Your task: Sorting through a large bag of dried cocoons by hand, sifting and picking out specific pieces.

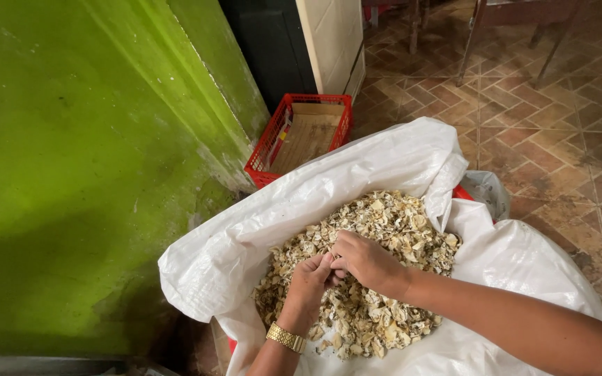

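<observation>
A big white woven sack (398, 160) stands open in front of me, filled with pale dried husk pieces (398, 223). My left hand (308, 282), with a gold bracelet at the wrist, rests on the heap with its fingers curled. My right hand (365, 259) reaches in from the right and meets the left one, fingers pinched together over a small piece of husk. What lies between the fingertips is too small to make out.
A green wall (85, 160) rises at the left. A red plastic crate (304, 136) with cardboard inside sits on the brick-patterned floor (559, 132) behind the sack. Chair or table legs stand at the far top right.
</observation>
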